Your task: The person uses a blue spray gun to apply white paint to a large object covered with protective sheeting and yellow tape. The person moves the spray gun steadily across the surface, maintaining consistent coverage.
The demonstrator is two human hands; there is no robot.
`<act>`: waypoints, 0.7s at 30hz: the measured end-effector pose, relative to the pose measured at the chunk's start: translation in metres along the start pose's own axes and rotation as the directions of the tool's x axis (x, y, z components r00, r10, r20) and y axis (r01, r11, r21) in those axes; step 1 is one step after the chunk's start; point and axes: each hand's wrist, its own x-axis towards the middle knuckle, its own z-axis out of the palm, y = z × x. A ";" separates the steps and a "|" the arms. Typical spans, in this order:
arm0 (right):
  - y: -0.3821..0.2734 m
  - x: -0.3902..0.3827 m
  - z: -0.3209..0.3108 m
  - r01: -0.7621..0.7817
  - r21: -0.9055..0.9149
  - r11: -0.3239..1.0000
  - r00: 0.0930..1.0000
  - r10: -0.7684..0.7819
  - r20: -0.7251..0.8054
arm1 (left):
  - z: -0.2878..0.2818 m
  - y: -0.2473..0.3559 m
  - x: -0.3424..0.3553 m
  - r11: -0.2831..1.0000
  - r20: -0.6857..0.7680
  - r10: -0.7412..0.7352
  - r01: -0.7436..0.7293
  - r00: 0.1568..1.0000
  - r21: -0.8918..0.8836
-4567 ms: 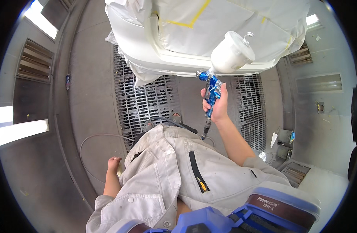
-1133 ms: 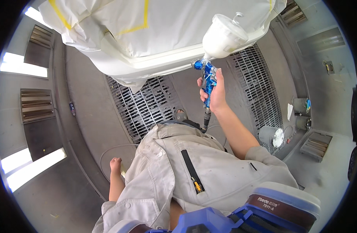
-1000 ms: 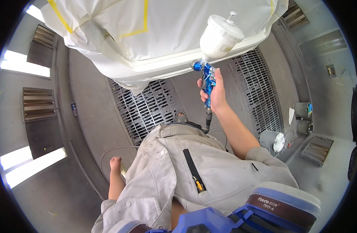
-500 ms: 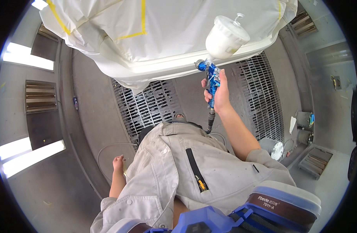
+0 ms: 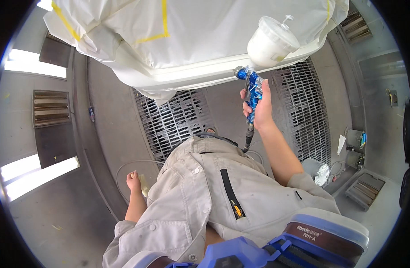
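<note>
My right hand (image 5: 262, 107) is wrapped round the handle of a blue spray gun (image 5: 253, 89). A white, lidded paint cup (image 5: 272, 42) sits tilted on top of the gun. From the handle's lower end a dark air hose (image 5: 248, 139) runs toward my body. The gun's nozzle points left along a glossy white car bumper (image 5: 187, 73), a gap away as far as I can tell. White masking sheet (image 5: 205, 31) with yellow tape covers the area above it. Low at my left side, my left hand (image 5: 133, 181) is curled closed beside a pale yellow, cloth-like piece (image 5: 144, 185), its grip unclear.
Metal floor grates (image 5: 173, 120) lie below the bumper on both sides. A thin hose (image 5: 120, 174) loops over the floor near my left hand. At right stand a wrapped roll or bucket (image 5: 320, 173) and wall canisters (image 5: 355, 139). A respirator (image 5: 321, 236) fills the lower edge.
The spray gun and my right hand have shifted slightly right along the bumper. The whole view has shifted a little too. More of the pale yellow piece beside my left hand shows.
</note>
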 end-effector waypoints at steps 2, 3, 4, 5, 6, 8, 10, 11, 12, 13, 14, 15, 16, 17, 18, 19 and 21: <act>0.000 -0.002 -0.002 0.007 0.010 1.000 1.000 -0.007 -0.006 | -0.002 0.011 0.007 0.998 -0.015 0.044 -0.044 0.999 0.042; -0.001 -0.003 -0.004 0.009 0.016 1.000 1.000 -0.009 -0.002 | -0.001 0.016 0.009 0.997 -0.015 0.024 -0.023 1.000 0.073; 0.000 -0.004 -0.005 0.007 0.019 1.000 1.000 -0.007 0.002 | 0.001 0.020 0.009 0.997 -0.035 0.068 -0.067 0.997 0.034; 0.001 -0.004 -0.005 0.005 0.024 1.000 1.000 -0.005 0.007 | 0.003 0.023 0.011 0.997 -0.050 0.081 -0.081 0.995 0.005; 0.002 -0.005 -0.006 0.019 0.021 1.000 1.000 -0.019 0.022 | 0.003 0.027 0.012 0.996 -0.059 0.085 -0.088 0.995 -0.034; 0.004 -0.006 -0.005 -0.006 0.031 0.999 1.000 0.006 0.018 | 0.004 0.032 0.014 0.989 -0.013 0.143 -0.143 0.990 -0.033; 0.005 -0.007 -0.004 -0.019 0.035 0.999 1.000 0.018 0.022 | 0.002 0.035 0.011 0.984 0.041 0.176 -0.175 0.984 -0.021; 0.006 -0.007 -0.002 -0.027 0.035 0.999 0.999 0.027 0.019 | -0.001 0.036 0.010 0.983 0.067 0.182 -0.182 0.981 0.000; 0.006 -0.008 0.000 -0.040 0.030 0.999 0.999 0.040 0.001 | -0.002 0.036 0.010 0.986 0.099 0.158 -0.162 0.982 0.031; 0.008 -0.009 0.003 -0.043 0.018 0.999 0.999 0.043 0.024 | -0.003 0.035 0.008 0.985 0.087 0.169 -0.170 0.982 0.006; 0.009 -0.011 0.007 -0.053 0.001 0.999 0.998 0.052 0.030 | -0.005 0.031 0.006 0.989 0.081 0.149 -0.149 0.986 -0.007; 0.012 -0.013 0.010 -0.051 -0.014 0.999 0.997 0.052 0.049 | -0.006 0.026 0.005 0.992 0.076 0.127 -0.126 0.989 -0.019; 0.014 -0.015 0.012 -0.053 -0.022 0.998 0.995 0.054 0.086 | -0.006 0.020 0.004 0.995 0.070 0.084 -0.080 0.994 -0.057; 0.016 -0.016 0.016 -0.067 -0.037 0.997 0.994 0.070 0.084 | -0.005 0.013 0.003 0.995 0.066 0.040 -0.034 0.997 -0.095; 0.018 -0.018 0.019 -0.067 -0.049 0.997 0.992 0.072 0.099 | -0.006 0.006 0.001 0.991 0.066 -0.022 0.030 0.998 -0.129; 0.020 -0.019 0.023 -0.069 -0.064 0.996 0.991 0.075 0.107 | -0.006 -0.002 0.000 0.995 0.070 0.002 0.005 0.998 -0.103; 0.026 -0.023 0.035 -0.050 -0.069 0.996 0.992 0.057 0.117 | -0.008 -0.017 0.002 0.999 0.089 -0.009 0.013 0.996 -0.045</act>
